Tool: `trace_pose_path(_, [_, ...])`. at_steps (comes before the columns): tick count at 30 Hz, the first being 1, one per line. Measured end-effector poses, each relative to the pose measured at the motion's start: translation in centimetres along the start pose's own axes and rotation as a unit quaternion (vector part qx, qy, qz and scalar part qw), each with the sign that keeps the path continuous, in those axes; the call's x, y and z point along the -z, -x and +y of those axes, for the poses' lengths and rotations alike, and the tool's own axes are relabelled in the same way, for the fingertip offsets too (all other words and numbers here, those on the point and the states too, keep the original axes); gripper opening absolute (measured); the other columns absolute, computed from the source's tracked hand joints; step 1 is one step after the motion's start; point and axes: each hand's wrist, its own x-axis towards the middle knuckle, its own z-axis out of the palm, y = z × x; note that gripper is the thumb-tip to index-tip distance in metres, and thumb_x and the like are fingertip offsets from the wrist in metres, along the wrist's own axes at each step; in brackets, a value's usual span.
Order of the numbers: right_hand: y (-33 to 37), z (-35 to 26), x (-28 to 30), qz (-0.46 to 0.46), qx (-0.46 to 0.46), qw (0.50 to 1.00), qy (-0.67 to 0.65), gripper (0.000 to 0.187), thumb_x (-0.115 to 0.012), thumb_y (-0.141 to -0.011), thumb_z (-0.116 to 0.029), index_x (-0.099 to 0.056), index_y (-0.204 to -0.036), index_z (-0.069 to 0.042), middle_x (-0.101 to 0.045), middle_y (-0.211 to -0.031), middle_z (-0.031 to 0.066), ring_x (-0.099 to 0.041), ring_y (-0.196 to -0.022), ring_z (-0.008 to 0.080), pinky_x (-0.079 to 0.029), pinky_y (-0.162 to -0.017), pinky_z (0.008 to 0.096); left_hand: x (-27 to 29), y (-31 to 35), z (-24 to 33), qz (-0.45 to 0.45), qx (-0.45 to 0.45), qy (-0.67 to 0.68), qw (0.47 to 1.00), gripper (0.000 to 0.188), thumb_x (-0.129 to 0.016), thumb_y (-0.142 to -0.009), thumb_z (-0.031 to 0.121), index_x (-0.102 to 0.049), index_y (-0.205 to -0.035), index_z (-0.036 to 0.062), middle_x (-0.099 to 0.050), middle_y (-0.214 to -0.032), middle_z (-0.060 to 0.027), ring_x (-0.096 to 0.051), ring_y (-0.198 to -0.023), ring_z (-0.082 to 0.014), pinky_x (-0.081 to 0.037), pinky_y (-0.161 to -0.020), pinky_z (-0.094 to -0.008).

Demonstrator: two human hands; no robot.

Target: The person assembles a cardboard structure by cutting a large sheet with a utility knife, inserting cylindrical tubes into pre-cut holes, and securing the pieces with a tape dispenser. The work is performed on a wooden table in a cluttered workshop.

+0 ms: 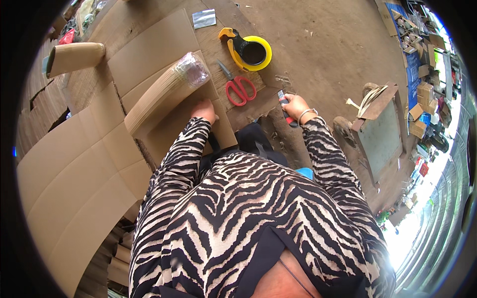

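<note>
A large opened-out cardboard sheet [74, 169] spreads over the left side, with flaps reaching the middle. Across it lies a curved cardboard piece [159, 94] with clear shiny tape [193, 71] at its upper end. My left hand [203, 110] rests against the cardboard just below that taped end; its fingers are mostly hidden. At the right of the work surface, my right hand [295, 107] is closed round a box cutter with a red and dark handle [290, 119], its metal end pointing up and away. Red-handled scissors [241, 91] lie between my hands, a little farther off.
A tape dispenser with a yellow roll [267, 52] sits beyond the scissors, near a small silvery packet [204, 18]. Another curved cardboard piece [77, 58] stands at far left. A wheeled metal trolley [380, 136] is on the floor at right, with piled boxes [426, 94] behind.
</note>
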Motion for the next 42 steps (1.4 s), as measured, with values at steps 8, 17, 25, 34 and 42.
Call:
trace_pose_path(8, [-0.7,1.1,-1.3,0.031,0.014,0.999,0.004,0.04,-0.067,-0.08,-0.022,-0.065,-0.117,-0.009,-0.069,-0.106,0.0207,-0.066,-0.101,0.037,-0.052,-0.089,0.0429,0.7,0.8,0.4,-0.01,-0.001,0.004,1.0,0.073,-0.087,-0.07,0.03,-0.052,-0.124,-0.0048,-0.059,-0.124,-0.0268,-0.058,-0.117,-0.0378,-0.049,-0.098,-0.0425])
trace_pose_path(17, [1.4,5.4,-5.8,0.144,0.025,0.989,-0.035,0.061,-0.066,-0.086,-0.023,-0.046,-0.143,-0.028,-0.065,-0.117,0.0226,-0.062,-0.11,0.0399,-0.049,-0.094,0.0446,1.4,0.9,0.6,-0.011,0.008,0.001,1.0,0.072,-0.087,-0.07,0.031,-0.053,-0.123,-0.0021,-0.06,-0.124,-0.025,-0.059,-0.117,-0.0376,-0.05,-0.098,-0.0433])
trace_pose_path(25, [1.8,6.9,-7.7,0.162,0.008,0.986,-0.037,0.064,-0.062,-0.092,-0.03,-0.033,-0.147,-0.045,-0.067,-0.112,0.0212,-0.064,-0.104,0.0416,-0.05,-0.089,0.0487,0.4,0.2,0.3,0.002,0.001,-0.007,1.0,0.071,-0.088,-0.069,0.032,-0.054,-0.123,0.0002,-0.059,-0.126,-0.0236,-0.057,-0.119,-0.0366,-0.049,-0.099,-0.0436])
trace_pose_path(34, [1.4,7.9,-8.5,0.184,0.047,0.979,-0.07,0.065,-0.065,-0.091,-0.025,-0.035,-0.147,-0.043,-0.066,-0.113,0.0215,-0.063,-0.105,0.0425,-0.051,-0.086,0.0471,0.0,0.0,0.1,-0.005,0.024,-0.01,1.0,0.071,-0.087,-0.07,0.033,-0.054,-0.125,0.002,-0.057,-0.127,-0.0254,-0.057,-0.12,-0.0384,-0.049,-0.099,-0.0434])
trace_pose_path(42, [1.6,7.3,-8.6,0.188,0.048,0.979,-0.067,0.07,-0.065,-0.09,-0.016,-0.034,-0.149,-0.039,-0.064,-0.116,0.023,-0.063,-0.104,0.0434,-0.05,-0.086,0.0472,0.4,0.7,0.1,0.008,-0.001,0.004,1.0,0.065,-0.086,-0.071,0.031,-0.058,-0.123,0.0018,-0.061,-0.126,-0.0223,-0.059,-0.117,-0.0354,-0.05,-0.098,-0.0427])
